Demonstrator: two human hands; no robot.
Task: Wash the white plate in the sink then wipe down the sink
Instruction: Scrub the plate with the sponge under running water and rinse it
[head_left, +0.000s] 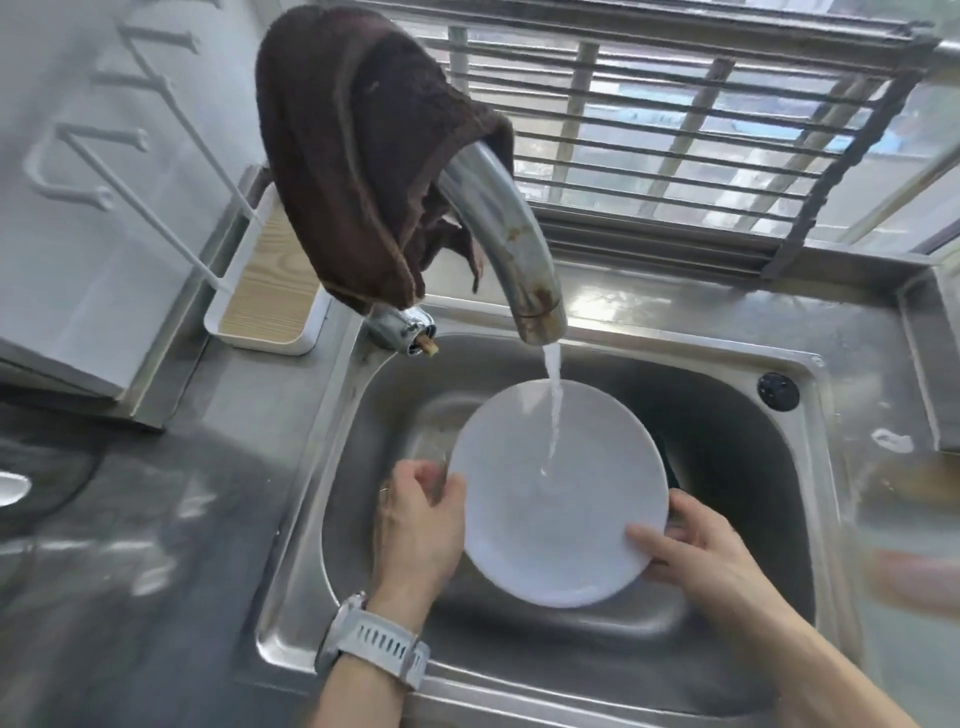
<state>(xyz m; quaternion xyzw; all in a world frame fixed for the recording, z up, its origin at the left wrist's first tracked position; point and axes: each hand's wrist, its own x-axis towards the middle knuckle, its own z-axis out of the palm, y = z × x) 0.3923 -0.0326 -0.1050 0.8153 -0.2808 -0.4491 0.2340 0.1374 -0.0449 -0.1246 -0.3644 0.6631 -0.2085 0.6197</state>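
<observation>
Over the steel sink (810, 499), the left hand (418, 525) and right hand (696, 551) gripped opposite edges of the white plate (558, 493), held under water running from the tap (506, 244). Turning it slowly under the stream, grip firm on the wet rim, would probably rinse it evenly.

The brown cloth (358, 156) hides the tap's (498, 228) upper neck; the plate (558, 493) covers the sink's (727, 415) drain; the right counter edge is blurred

White plate (558, 493), tilted over the steel sink (727, 415), under running water.
</observation>
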